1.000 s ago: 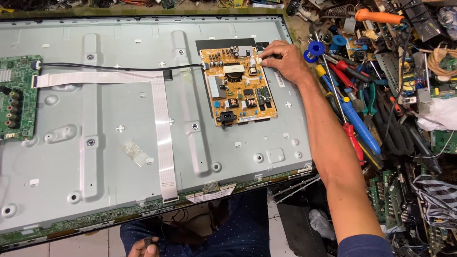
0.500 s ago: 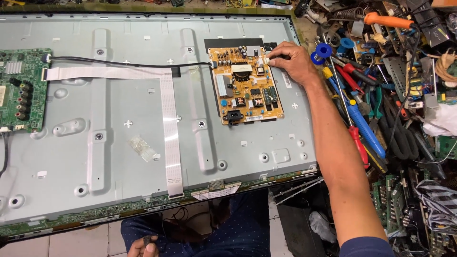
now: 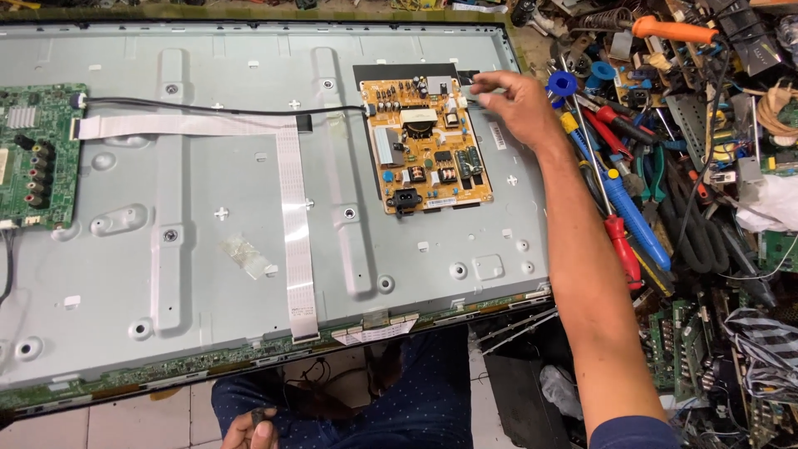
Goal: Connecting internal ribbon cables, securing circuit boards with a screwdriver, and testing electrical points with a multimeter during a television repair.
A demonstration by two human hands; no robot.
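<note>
A flat television lies face down, its grey metal back panel (image 3: 208, 274) filling most of the view. An orange-brown power board (image 3: 428, 154) is mounted at the panel's upper right. My right hand (image 3: 519, 104) reaches to that board's top right corner, its fingertips pinched on a small dark cable plug (image 3: 467, 81). A green main board (image 3: 33, 154) sits at the left edge. A thin black wire (image 3: 208, 108) and a white flat ribbon cable (image 3: 291, 208) run from it. My left hand (image 3: 249, 428) rests low by my lap, its fingers curled round a small dark object.
To the right of the panel lies a crowded heap of tools: blue-handled (image 3: 632, 220), red-handled (image 3: 622, 249) and orange-handled (image 3: 673, 31) screwdrivers, pliers, cables and spare green circuit boards (image 3: 682, 341). My blue-trousered knees (image 3: 399, 399) are below the panel's near edge, over a tiled floor.
My right hand has shifted slightly right, from over the power board's top edge to its top right corner. The view has drifted, so the panel sits further left. My left hand stays low.
</note>
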